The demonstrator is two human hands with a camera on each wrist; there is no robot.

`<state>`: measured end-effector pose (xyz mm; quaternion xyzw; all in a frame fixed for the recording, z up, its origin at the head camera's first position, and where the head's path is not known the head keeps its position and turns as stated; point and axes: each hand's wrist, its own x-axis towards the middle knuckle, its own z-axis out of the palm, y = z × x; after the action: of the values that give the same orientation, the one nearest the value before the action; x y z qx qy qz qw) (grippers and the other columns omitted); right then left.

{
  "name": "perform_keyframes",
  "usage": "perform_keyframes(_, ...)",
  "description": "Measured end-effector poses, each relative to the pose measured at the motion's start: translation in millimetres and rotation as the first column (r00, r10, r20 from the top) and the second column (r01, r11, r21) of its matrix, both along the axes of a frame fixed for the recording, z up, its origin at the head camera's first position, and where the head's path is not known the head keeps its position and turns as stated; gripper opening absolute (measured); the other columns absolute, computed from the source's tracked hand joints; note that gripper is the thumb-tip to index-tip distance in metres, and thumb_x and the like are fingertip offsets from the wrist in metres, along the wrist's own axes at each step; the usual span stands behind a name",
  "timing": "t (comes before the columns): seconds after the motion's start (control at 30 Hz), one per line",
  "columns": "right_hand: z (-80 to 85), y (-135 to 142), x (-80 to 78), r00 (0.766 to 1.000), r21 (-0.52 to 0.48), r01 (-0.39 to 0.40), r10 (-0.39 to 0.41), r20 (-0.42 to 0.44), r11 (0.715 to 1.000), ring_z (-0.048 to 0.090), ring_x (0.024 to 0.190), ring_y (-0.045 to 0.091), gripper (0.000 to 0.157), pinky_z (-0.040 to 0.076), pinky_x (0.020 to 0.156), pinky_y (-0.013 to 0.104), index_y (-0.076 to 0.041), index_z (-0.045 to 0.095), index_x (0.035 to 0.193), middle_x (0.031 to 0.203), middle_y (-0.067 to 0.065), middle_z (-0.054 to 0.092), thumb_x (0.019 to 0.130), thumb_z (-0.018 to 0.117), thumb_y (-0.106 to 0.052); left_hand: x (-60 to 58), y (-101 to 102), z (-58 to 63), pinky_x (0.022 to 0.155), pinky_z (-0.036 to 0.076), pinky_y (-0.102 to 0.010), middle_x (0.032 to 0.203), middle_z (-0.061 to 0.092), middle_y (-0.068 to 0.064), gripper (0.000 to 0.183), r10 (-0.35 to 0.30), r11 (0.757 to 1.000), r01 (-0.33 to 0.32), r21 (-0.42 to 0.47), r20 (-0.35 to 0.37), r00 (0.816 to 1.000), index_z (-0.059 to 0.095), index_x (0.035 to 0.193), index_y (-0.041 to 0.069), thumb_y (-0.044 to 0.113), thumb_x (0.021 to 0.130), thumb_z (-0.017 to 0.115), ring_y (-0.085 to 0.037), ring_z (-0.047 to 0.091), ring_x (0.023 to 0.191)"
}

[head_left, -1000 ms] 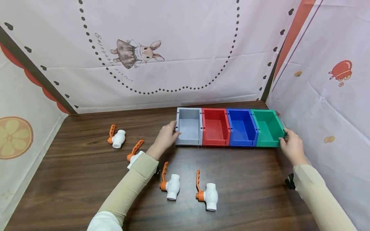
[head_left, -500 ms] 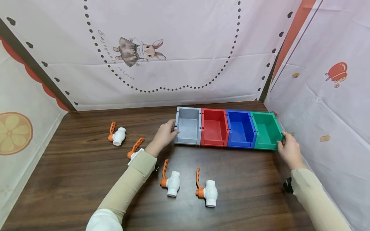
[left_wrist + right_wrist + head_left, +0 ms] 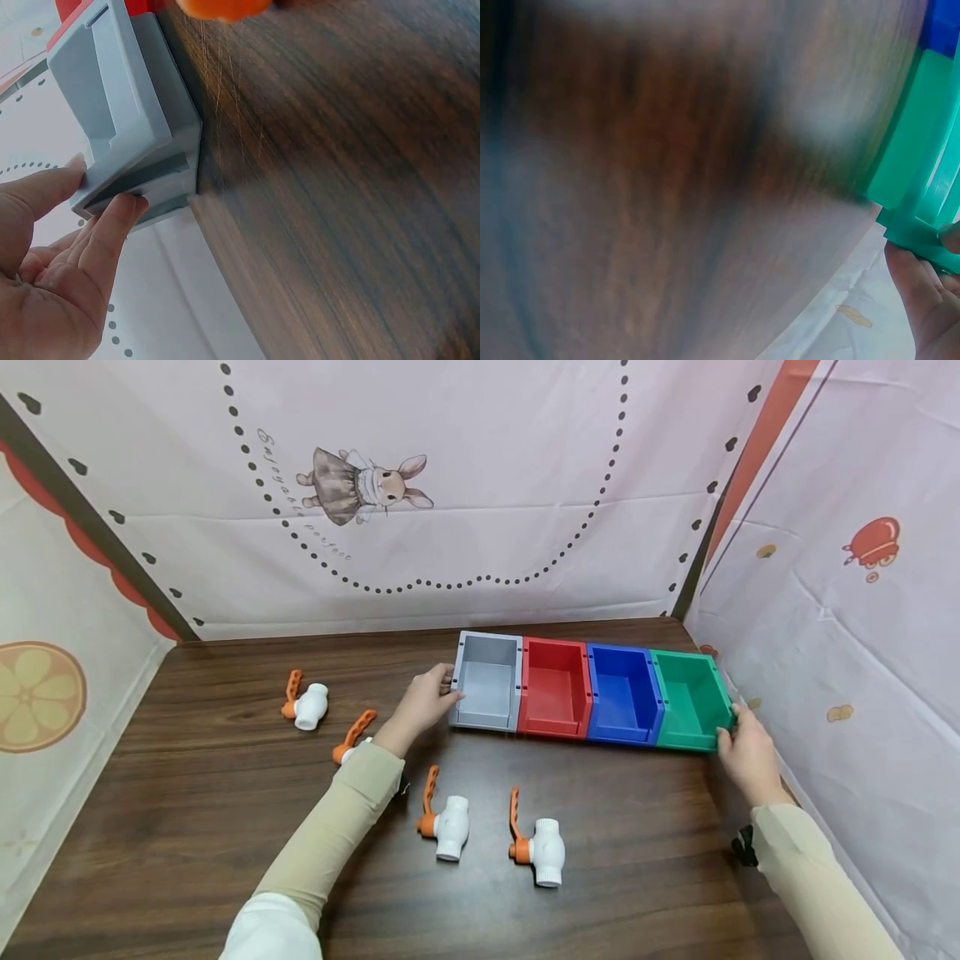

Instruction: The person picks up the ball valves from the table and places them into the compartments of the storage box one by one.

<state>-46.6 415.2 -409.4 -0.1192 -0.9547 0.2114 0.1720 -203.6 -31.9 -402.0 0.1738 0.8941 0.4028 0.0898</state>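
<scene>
Four joined plastic bins stand in a row at the back right in the head view: a grey bin (image 3: pixel 487 685), a red bin (image 3: pixel 555 689), a blue bin (image 3: pixel 624 697) and a green bin (image 3: pixel 688 702). My left hand (image 3: pixel 423 700) pinches the grey bin's left rim, thumb on top and fingers beneath, as the left wrist view shows. At the other end my right hand (image 3: pixel 750 756) grips the green bin's right rim. Its thumb lies over the edge in the right wrist view, where part of the hand is cut off. No contents show in the bins.
Several white ball valves with orange handles lie on the brown table (image 3: pixel 637 902): a far-left valve (image 3: pixel 311 707), one partly behind the left sleeve (image 3: pixel 352 752), a middle valve (image 3: pixel 452 828) and a front valve (image 3: pixel 548 852). Fabric walls (image 3: pixel 487 468) enclose the back and sides.
The bin row has turned slightly, its green end coming nearer to me with my right hand. The head view has shifted a little. Both hands keep their hold; the valves lie as before.
</scene>
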Motion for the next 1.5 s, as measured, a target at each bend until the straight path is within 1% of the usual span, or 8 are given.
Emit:
perform_keyframes(0.2, -2.7, -3, 4.0, 1.000, 0.034, 0.000, 0.001, -0.022, 0.999, 0.047, 0.100, 0.057, 0.042, 0.039, 0.083, 0.064, 0.023, 0.037, 0.127, 0.112, 0.043, 0.046, 0.090, 0.050, 0.006, -2.8, -1, -1.3, 0.093, 0.050, -0.038, 0.124, 0.057, -0.024, 0.050, -0.008, 1.000, 0.008, 0.012, 0.010, 1.000, 0.045, 0.133, -0.007, 0.011, 0.090, 0.064, -0.033, 0.059, 0.114)
perform_keyframes(0.4, -5.7, -11, 9.6, 1.000, 0.022, 0.003, -0.003, -0.004, 1.000, 0.044, 0.106, 0.059, 0.044, 0.038, 0.087, 0.065, 0.023, 0.035, 0.129, 0.119, 0.045, 0.044, 0.092, 0.049, 0.005, -0.5, -9, -1.5, 0.093, 0.050, -0.039, 0.124, 0.057, -0.025, 0.049, 0.008, 0.999, -0.008, 0.034, 0.015, 1.000, 0.046, 0.132, -0.007, 0.009, 0.090, 0.064, -0.035, 0.059, 0.114)
perform_keyframes(0.53, -5.2, -14, 15.6, 1.000, 0.014, 0.022, -0.022, -0.006, 1.000, 0.044, 0.106, 0.059, 0.044, 0.038, 0.086, 0.065, 0.023, 0.035, 0.130, 0.120, 0.045, 0.043, 0.092, 0.049, 0.005, -0.7, -11, -0.9, 0.093, 0.050, -0.040, 0.123, 0.057, -0.026, 0.048, -0.008, 0.998, 0.007, 0.059, 0.008, 1.000, 0.047, 0.131, -0.008, 0.009, 0.090, 0.064, -0.036, 0.059, 0.113)
perform_keyframes(0.67, -3.5, -18, 21.1, 0.999, 0.006, 0.044, -0.045, 0.030, 0.999, 0.043, 0.107, 0.059, 0.044, 0.038, 0.087, 0.065, 0.022, 0.033, 0.131, 0.120, 0.045, 0.042, 0.094, 0.047, 0.003, -2.2, -12, -1.0, 0.092, 0.051, -0.040, 0.122, 0.058, -0.027, 0.047, -0.016, 0.997, 0.016, 0.074, -0.008, 1.000, 0.048, 0.129, -0.009, 0.009, 0.089, 0.065, -0.036, 0.060, 0.111)
perform_keyframes(0.83, -1.3, -22, 26.0, 0.997, -0.005, 0.052, -0.051, 0.056, 0.999, 0.043, 0.108, 0.059, 0.045, 0.038, 0.087, 0.065, 0.022, 0.031, 0.132, 0.123, 0.045, 0.041, 0.095, 0.046, 0.002, -4.5, -13, -2.3, 0.092, 0.050, -0.040, 0.122, 0.058, -0.026, 0.047, -0.016, 0.997, 0.016, 0.075, -0.003, 1.000, 0.049, 0.128, -0.009, 0.009, 0.089, 0.066, -0.036, 0.060, 0.111)
perform_keyframes(1.07, -2.3, -25, 29.9, 0.999, -0.008, 0.025, -0.025, 0.022, 1.000, 0.043, 0.107, 0.059, 0.044, 0.039, 0.085, 0.065, 0.023, 0.032, 0.131, 0.123, 0.045, 0.041, 0.094, 0.046, 0.003, -4.7, -17, -1.7, 0.093, 0.050, -0.040, 0.123, 0.057, -0.027, 0.048, -0.010, 0.998, 0.008, 0.068, 0.022, 1.000, 0.048, 0.130, -0.008, 0.011, 0.089, 0.066, -0.036, 0.059, 0.113)
perform_keyframes(1.2, -2.7, -27, 32.9, 0.999, -0.009, 0.032, -0.031, 0.018, 0.999, 0.044, 0.106, 0.059, 0.043, 0.038, 0.084, 0.065, 0.023, 0.033, 0.130, 0.124, 0.044, 0.042, 0.094, 0.047, 0.004, -3.2, -20, -0.8, 0.093, 0.050, -0.040, 0.124, 0.057, -0.027, 0.048, -0.005, 0.998, 0.003, 0.062, 0.038, 0.999, 0.048, 0.130, -0.008, 0.011, 0.090, 0.066, -0.036, 0.059, 0.114)
perform_keyframes(1.5, -3.6, -36, 40.4, 1.000, -0.015, 0.027, -0.027, -0.010, 1.000, 0.049, 0.096, 0.057, 0.043, 0.041, 0.075, 0.063, 0.022, 0.034, 0.129, 0.116, 0.043, 0.045, 0.093, 0.048, 0.004, -4.3, -26, 0.8, 0.093, 0.049, -0.042, 0.123, 0.057, -0.028, 0.047, -0.021, 0.999, 0.020, 0.046, 0.014, 1.000, 0.049, 0.129, -0.009, 0.011, 0.090, 0.065, -0.037, 0.059, 0.114)
